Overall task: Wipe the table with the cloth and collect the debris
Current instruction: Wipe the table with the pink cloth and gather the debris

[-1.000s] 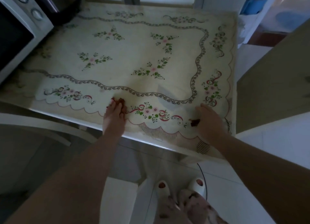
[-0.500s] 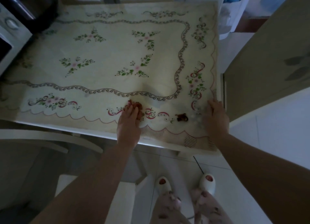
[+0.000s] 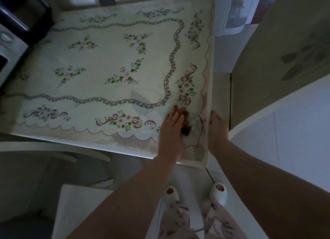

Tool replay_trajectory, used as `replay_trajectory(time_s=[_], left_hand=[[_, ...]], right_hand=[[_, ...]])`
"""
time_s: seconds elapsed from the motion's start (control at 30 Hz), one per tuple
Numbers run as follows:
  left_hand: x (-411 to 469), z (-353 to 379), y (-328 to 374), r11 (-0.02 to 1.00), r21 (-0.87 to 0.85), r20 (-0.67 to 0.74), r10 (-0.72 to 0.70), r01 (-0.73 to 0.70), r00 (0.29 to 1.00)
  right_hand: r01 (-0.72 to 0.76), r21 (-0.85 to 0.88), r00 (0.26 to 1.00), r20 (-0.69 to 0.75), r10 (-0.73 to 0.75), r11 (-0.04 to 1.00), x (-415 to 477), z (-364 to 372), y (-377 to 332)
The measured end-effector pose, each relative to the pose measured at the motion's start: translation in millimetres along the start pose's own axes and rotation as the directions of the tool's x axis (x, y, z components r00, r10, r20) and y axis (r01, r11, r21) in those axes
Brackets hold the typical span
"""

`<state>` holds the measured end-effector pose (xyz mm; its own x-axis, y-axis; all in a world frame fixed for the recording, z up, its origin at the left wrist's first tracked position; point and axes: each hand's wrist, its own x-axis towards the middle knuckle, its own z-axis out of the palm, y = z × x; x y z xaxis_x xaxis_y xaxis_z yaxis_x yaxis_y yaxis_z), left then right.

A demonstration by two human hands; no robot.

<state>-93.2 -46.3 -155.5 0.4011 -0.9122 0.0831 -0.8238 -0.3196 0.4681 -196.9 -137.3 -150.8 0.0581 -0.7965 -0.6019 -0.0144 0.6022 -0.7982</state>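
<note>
My left hand (image 3: 171,129) lies flat on the floral table (image 3: 110,95) near its front right corner, fingers pressed on a crumpled brown cloth (image 3: 184,121). Dark brown debris (image 3: 185,131) is bunched against the cloth's near end. Just right of it lies a pale dotted patch (image 3: 195,127); I cannot tell what it is. My right hand (image 3: 217,129) rests against the table's right edge beside that patch, fingers apart, holding nothing that I can see.
A microwave (image 3: 7,47) and a dark appliance (image 3: 23,11) stand at the table's far left. A white chair (image 3: 84,208) is below the front edge. A pale cabinet door (image 3: 278,47) stands close on the right, and a white bin (image 3: 235,17) is at the back right.
My left hand slid to the right along the front edge, pushing the brown cloth and the loose debris to the right corner. My right hand moved off the top to the table's right edge.
</note>
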Motion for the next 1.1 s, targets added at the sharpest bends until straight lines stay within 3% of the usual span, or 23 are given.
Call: replay_trajectory(time_s=[0.1,0.2,0.4,0.47,0.53,0.63,0.73,0.77,0.87,0.93,0.97,1.03,1.1], left_hand=[[2,16,31,0.999,-0.038,-0.018,0.028,-0.028,0.999],[1,26,54,0.997,-0.083,-0.019,0.004,-0.006,1.000],[2,35,78,0.973,-0.224,0.103,-0.041,0.064,0.994],[0,34,85,0.946,-0.301,0.189,-0.065,0.121,0.980],[-1,31,88,0.826,-0.511,0.267,-0.111,0.239,0.957],[6,14,94,0.550,-0.732,0.316,-0.250,0.403,0.915],[27,-15,98,0.287,-0.866,0.268,-0.423,0.409,0.866],[34,-25,94,0.318,-0.866,0.204,-0.481,0.386,0.853],[41,-44,54,0.597,-0.714,0.024,-0.502,0.366,0.865],[38,-48,27,0.824,-0.412,0.112,-0.378,0.389,0.919],[35,-46,16,0.926,-0.159,0.206,-0.309,0.343,0.929],[22,-34,3,0.953,0.273,0.330,-0.224,0.135,0.917],[6,-24,5,0.931,0.361,0.294,-0.069,-0.044,0.953]], right_hand=[[-0.258,0.266,0.964,0.129,0.231,0.929,-1,-11,-2],[-0.375,0.444,0.923,0.261,0.282,0.814,-1,-20,0],[-0.494,0.484,0.869,0.290,0.400,0.722,1,-33,8],[-0.504,0.451,0.863,0.297,0.409,0.736,0,-39,1],[-0.487,0.371,0.869,0.294,0.397,0.791,-3,-45,-8],[-0.479,0.303,0.877,0.117,0.466,0.824,-3,-50,-19],[-0.475,0.281,0.870,0.009,0.493,0.834,-1,-53,-34],[-0.475,0.293,0.869,0.008,0.495,0.830,-1,-52,-40],[-0.487,0.286,0.873,0.161,0.460,0.825,-4,-44,-58],[-0.513,0.185,0.840,0.308,0.447,0.838,-10,-34,-67],[-0.518,0.148,0.824,0.352,0.444,0.843,-12,-29,-70],[-0.498,0.106,0.819,0.385,0.426,0.861,-14,-18,-74],[-0.455,0.090,0.845,0.356,0.398,0.886,-11,-6,-76]])
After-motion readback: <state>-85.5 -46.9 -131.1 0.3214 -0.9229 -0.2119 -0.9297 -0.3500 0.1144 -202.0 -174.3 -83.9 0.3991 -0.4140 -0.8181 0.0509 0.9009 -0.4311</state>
